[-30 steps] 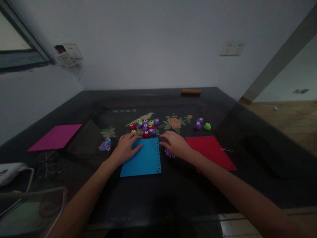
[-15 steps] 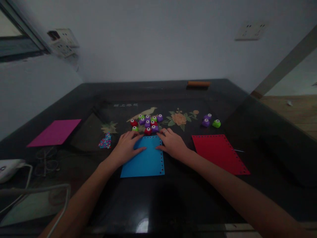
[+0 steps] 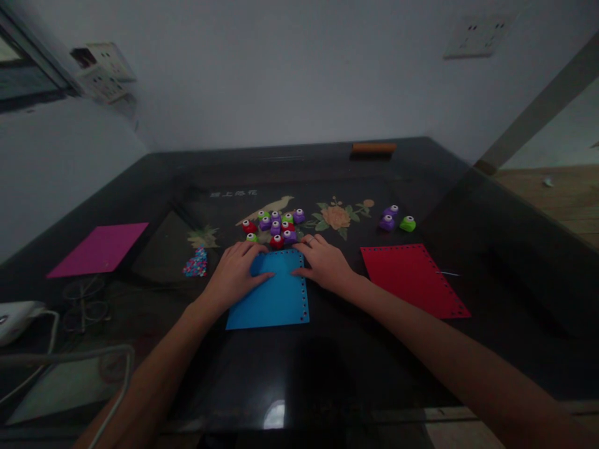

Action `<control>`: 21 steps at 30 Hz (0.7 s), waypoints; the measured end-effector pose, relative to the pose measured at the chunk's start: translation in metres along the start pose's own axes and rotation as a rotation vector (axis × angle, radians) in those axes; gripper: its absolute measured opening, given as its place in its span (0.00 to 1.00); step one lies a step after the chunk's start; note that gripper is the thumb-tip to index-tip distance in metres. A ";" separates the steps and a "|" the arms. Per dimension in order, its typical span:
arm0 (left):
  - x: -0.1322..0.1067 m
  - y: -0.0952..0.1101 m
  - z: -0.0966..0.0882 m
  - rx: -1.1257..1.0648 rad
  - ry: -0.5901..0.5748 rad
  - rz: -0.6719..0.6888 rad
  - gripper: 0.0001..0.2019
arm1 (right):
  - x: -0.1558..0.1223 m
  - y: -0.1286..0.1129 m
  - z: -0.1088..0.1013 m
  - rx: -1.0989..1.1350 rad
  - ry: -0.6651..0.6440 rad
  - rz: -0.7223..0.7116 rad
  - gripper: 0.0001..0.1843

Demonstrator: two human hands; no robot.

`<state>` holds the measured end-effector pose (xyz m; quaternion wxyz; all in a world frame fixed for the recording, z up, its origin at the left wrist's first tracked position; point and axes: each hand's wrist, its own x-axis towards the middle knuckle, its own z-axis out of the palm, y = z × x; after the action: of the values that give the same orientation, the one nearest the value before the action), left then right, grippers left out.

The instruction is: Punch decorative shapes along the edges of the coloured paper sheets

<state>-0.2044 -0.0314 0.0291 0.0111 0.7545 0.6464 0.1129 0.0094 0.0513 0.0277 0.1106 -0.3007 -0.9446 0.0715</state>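
A blue sheet (image 3: 271,299) lies flat on the dark table, with holes punched along its top and right edges. My left hand (image 3: 238,268) rests on its upper left part, thumb spread away from the fingers. On the upper right corner lies my right hand (image 3: 322,259), a ring on one finger, its thumb also apart and touching the sheet. Neither hand is closed round anything. Just beyond the fingertips sits a cluster of red, green and purple one-eyed toy pieces (image 3: 276,227). A red sheet (image 3: 407,277) with punched holes is to the right of my right hand.
Small pink and blue beads (image 3: 195,264) are heaped left of my left hand. A magenta sheet (image 3: 100,248) is farther left, near a white device (image 3: 19,319) with a cable. Purple and green pieces (image 3: 387,222) sit above the red sheet. A brown roll (image 3: 373,148) lies near the wall.
The camera view has shifted slightly, so everything sits a little higher in the picture. Both hands stay on the blue sheet in nearly the same pose.
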 end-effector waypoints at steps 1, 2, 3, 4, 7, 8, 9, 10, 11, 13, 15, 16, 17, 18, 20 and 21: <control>0.000 0.000 0.000 0.001 0.003 0.001 0.18 | 0.000 0.000 0.000 0.017 0.004 0.002 0.27; 0.000 -0.001 -0.001 0.003 0.007 -0.001 0.18 | 0.000 0.000 0.001 0.037 0.012 0.008 0.26; 0.000 -0.002 -0.001 0.006 0.009 -0.007 0.17 | 0.000 0.000 0.002 0.062 0.023 0.018 0.25; 0.000 -0.003 -0.002 0.004 0.013 -0.017 0.17 | 0.000 0.000 0.003 0.089 0.035 0.031 0.24; 0.000 -0.010 -0.004 -0.103 0.022 -0.073 0.15 | 0.001 0.002 0.007 0.183 0.067 0.076 0.23; 0.001 -0.013 -0.005 -0.174 0.024 -0.107 0.15 | 0.002 0.004 0.009 0.224 0.075 0.091 0.21; 0.001 -0.016 -0.007 -0.252 0.027 -0.147 0.15 | 0.003 0.005 0.010 0.270 0.080 0.107 0.19; 0.002 -0.018 -0.008 -0.325 0.032 -0.188 0.15 | 0.004 0.007 0.011 0.324 0.083 0.124 0.16; 0.003 -0.020 -0.010 -0.386 0.036 -0.226 0.15 | 0.006 0.008 0.011 0.385 0.082 0.143 0.14; 0.004 -0.023 -0.013 -0.469 0.040 -0.289 0.16 | 0.008 0.011 0.010 0.531 0.065 0.185 0.10; 0.005 -0.023 -0.017 -0.519 0.029 -0.342 0.17 | 0.010 0.012 0.007 0.688 0.030 0.215 0.09; 0.006 -0.023 -0.019 -0.538 0.024 -0.374 0.18 | 0.010 0.012 0.005 0.762 0.005 0.225 0.08; 0.006 -0.023 -0.021 -0.556 0.021 -0.412 0.19 | 0.010 0.011 0.002 0.826 -0.025 0.234 0.08; 0.006 -0.022 -0.022 -0.579 0.020 -0.453 0.19 | 0.009 0.011 0.000 0.875 -0.056 0.242 0.09; 0.006 -0.020 -0.023 -0.657 0.021 -0.538 0.21 | 0.008 0.009 -0.005 0.946 -0.116 0.260 0.11; 0.006 -0.019 -0.023 -0.715 0.021 -0.578 0.23 | 0.008 0.009 -0.007 0.971 -0.144 0.270 0.12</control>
<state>-0.2259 -0.0255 0.0494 0.2951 0.4907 0.7510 0.3290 0.0096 0.0635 0.0337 0.1619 -0.3282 -0.7603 0.5367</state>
